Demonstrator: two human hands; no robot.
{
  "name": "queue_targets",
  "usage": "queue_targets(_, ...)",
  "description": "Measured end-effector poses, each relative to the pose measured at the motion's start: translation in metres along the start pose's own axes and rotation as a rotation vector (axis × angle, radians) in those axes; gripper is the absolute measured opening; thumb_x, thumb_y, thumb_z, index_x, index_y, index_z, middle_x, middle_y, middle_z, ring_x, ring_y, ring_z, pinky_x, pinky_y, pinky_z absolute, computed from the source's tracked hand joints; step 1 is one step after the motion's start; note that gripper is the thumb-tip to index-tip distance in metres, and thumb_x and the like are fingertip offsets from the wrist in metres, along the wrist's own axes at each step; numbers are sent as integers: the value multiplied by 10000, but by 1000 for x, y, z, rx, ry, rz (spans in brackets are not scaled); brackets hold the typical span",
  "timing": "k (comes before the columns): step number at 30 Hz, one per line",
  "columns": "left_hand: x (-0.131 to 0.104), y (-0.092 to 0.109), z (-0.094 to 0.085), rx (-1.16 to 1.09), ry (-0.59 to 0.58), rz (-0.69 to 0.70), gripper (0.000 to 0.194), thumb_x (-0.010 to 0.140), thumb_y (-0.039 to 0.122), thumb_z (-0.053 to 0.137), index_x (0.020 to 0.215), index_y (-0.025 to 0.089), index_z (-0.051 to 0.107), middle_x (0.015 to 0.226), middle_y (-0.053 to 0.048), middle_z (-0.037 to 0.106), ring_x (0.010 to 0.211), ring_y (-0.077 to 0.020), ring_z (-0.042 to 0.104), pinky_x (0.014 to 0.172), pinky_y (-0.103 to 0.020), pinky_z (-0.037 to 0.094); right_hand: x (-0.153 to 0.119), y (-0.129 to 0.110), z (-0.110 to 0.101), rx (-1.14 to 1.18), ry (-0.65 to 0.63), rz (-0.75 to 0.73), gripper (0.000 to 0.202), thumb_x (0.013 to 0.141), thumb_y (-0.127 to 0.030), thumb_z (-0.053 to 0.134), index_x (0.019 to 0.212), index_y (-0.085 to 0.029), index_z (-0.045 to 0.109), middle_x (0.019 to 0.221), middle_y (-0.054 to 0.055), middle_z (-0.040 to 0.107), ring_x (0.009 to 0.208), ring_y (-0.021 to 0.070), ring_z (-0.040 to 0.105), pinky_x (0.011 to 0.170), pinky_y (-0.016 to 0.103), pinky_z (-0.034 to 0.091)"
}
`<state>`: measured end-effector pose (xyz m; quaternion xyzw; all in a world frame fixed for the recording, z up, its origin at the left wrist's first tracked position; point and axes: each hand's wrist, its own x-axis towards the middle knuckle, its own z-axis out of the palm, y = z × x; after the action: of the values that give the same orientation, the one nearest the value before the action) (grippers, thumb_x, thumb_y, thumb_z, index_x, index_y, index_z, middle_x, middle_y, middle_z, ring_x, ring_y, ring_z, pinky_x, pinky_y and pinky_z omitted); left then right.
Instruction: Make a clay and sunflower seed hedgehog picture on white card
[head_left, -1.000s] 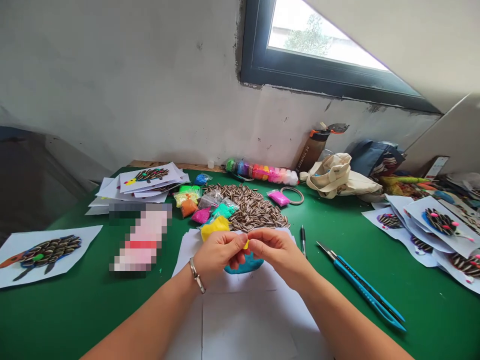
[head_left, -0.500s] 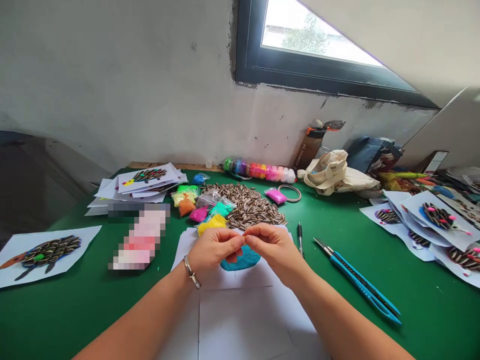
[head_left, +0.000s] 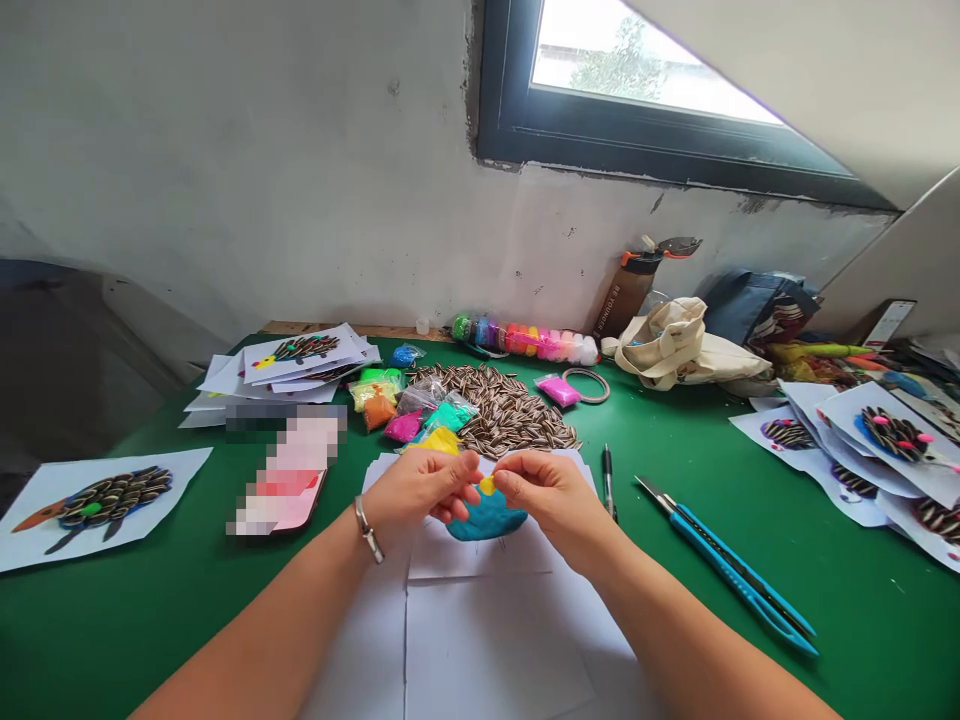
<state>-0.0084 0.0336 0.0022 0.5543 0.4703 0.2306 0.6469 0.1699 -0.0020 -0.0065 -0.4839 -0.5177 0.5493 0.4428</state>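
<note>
My right hand [head_left: 544,490] pinches a small piece of yellow modelling clay [head_left: 487,485] between thumb and forefinger. Just left of it is my left hand [head_left: 435,485], wearing a silver bracelet, with thumb and forefinger pressed together; whether anything is in them I cannot make out. Below both hands a flattened blue clay shape [head_left: 487,517] lies on white paper [head_left: 480,630], partly hidden by the fingers. Thin pencil lines show under its lower edge. Behind the hands sits a bag of yellow clay [head_left: 439,440].
Sunflower seeds [head_left: 514,405] lie heaped behind the hands, beside several bags of coloured clay [head_left: 405,427]. To the right are a black pen [head_left: 607,480] and a blue utility knife [head_left: 735,575], its blade tip exposed. Seed pictures [head_left: 112,505] lie left, others [head_left: 892,430] right.
My left hand has parted from my right and moved slightly left. The yellow clay now shows in my right fingers. The view has shifted a little.
</note>
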Motion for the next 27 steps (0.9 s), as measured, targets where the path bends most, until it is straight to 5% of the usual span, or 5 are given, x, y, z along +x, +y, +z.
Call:
queue_targets(9,-6,6,-21,341,251,141,344,783,460,517,714,144,635,726,-37,668,573,-125,573,518,-213,418,-1,10,31,-590,-76,-232,150,781,-171,583,712,-215,709,734,13,629,751,156,526,688,280,362)
queue_targets(15,-7,1,-27,1006,173,145,233,773,227,453,637,193,639,705,-7,681,683,-159,600,551,-234,362,4,20,52,-964,-26,-304,173,797,-165,608,692,-260,708,714,-6,639,753,157,490,680,290,281)
queue_targets(27,-6,-15,-31,1134,27,54,88,665,258,571,680,246,657,719,3,694,687,-187,605,506,-253,339,6,45,55,-1152,45,-446,34,780,-200,625,767,-225,644,768,19,627,785,186,494,681,300,284)
